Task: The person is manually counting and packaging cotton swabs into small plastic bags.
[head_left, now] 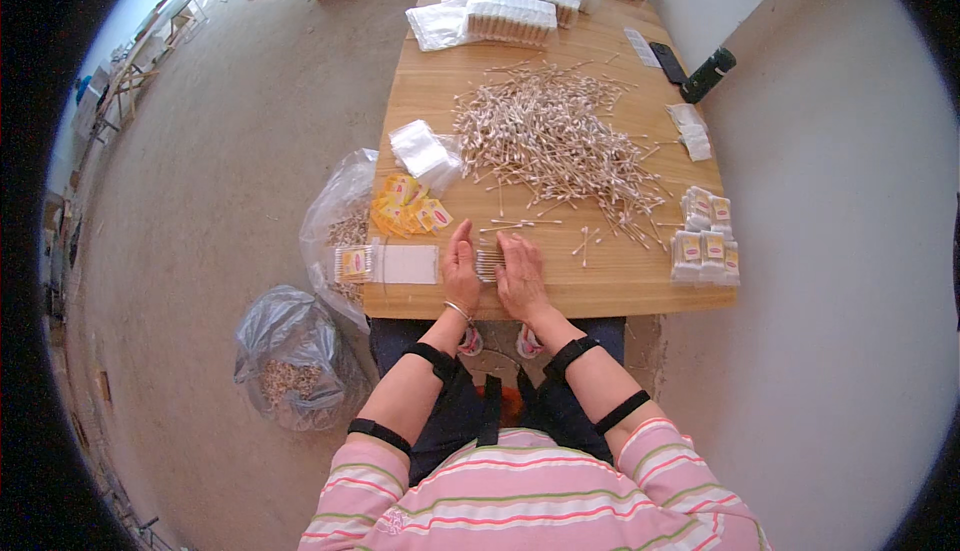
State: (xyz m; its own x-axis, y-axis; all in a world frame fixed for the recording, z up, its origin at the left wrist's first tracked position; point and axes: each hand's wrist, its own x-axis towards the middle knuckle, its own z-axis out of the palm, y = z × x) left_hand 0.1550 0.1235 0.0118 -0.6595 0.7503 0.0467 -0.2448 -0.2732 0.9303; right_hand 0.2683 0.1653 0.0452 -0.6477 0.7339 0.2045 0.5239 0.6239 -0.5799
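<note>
A small row of cotton swabs [489, 265] lies side by side on the wooden table near its front edge, between my two hands. My left hand [461, 271] stands along one end of the row, its fingers stretched forward. From the other side my right hand [521, 273] meets the swabs with its fingers extended, partly covering them. Just beyond the fingertips lie a few loose swabs [520, 224]. A large heap of cotton swabs [550, 131] spreads over the middle of the table. Left of my left hand is a clear packet [354, 264] of swabs with a yellow label, beside a white rectangular piece [411, 264].
Yellow cards [408, 207] and clear bags [420, 148] lie at the left edge. Filled packets [705, 241] stack at the right, near a dark bottle [708, 75] by the wall. Packed bundles [512, 18] sit at the far end. Plastic sacks of swabs [298, 361] stand on the floor.
</note>
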